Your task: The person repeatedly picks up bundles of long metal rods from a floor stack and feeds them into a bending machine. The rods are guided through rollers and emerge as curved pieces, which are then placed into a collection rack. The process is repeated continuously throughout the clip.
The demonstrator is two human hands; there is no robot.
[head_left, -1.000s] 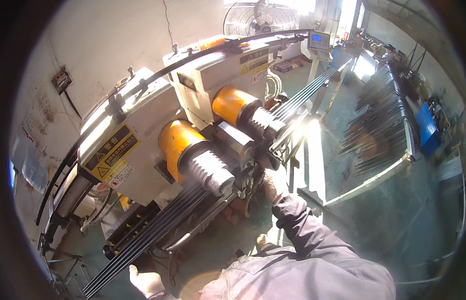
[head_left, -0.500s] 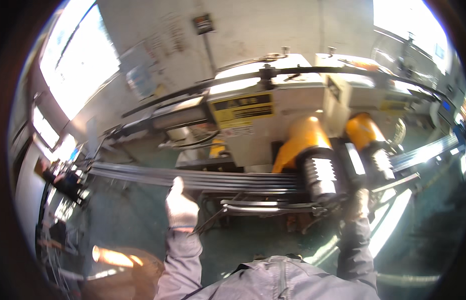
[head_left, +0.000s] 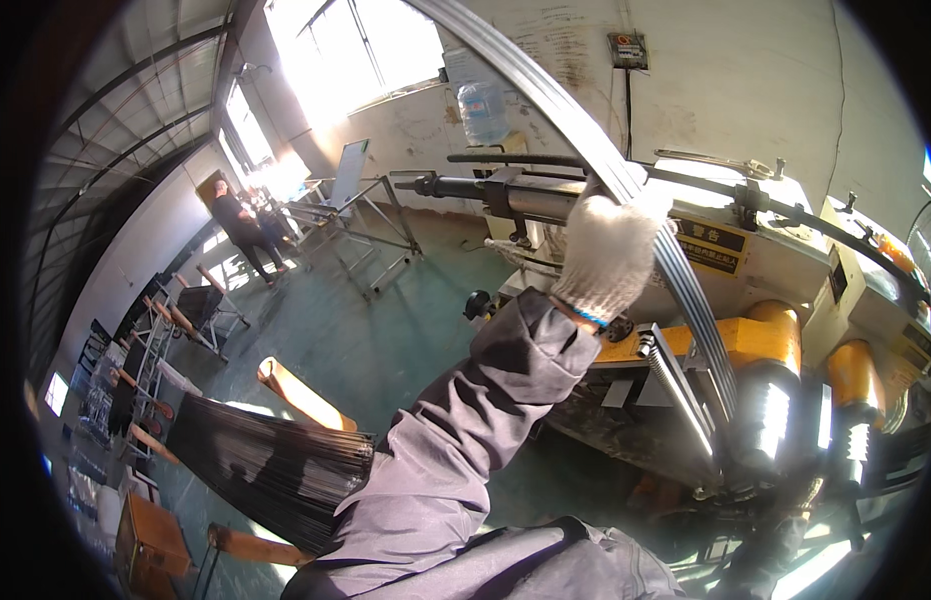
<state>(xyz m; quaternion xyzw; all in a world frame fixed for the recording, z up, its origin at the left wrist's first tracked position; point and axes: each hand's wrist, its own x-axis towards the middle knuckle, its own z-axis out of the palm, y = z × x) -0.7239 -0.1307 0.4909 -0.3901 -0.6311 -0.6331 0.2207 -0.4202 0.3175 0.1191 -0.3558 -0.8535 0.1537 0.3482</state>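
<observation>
Steel rods, flat bundle, run from 12 o'clock down to 4 o'clock, into rollers of yellow machine. Judgement: bundle already seated at roller end; upper length raised, not yet lowered or fed through. Left hand, white glove, closed around bundle at 1 o'clock, arm stretched up and forward, elbow near straight, grey sleeve. Right hand at 5 o'clock, dim, near machine base; grip cannot be told. More rods fanned on rack at 8 o'clock. Another person far off at 10 o'clock.
</observation>
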